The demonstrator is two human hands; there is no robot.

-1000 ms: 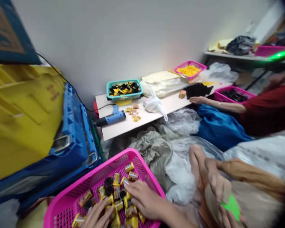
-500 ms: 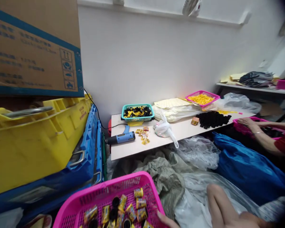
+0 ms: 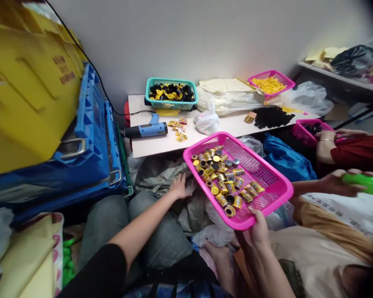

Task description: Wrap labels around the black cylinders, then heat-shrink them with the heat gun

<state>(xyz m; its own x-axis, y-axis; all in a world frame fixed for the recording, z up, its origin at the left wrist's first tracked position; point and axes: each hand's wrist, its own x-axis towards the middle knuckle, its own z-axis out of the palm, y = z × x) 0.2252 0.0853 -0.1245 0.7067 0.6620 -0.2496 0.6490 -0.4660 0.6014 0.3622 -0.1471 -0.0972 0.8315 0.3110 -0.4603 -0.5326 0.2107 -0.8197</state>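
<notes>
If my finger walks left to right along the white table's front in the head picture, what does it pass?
Blue heat gun → yellow packets → white plastic bag → small brown block → black pieces

Small canisters [image 3: 223, 179] in a plastic basket [image 3: 261, 161], table [image 3: 157, 144] behind.

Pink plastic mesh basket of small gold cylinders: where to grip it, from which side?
Probably the near short rim of the pink plastic mesh basket, from underneath on the person's side, where the right hand holds it. The rim is a raised lip that fingers can hook, while the gold cylinders cover the floor of the basket.
</notes>
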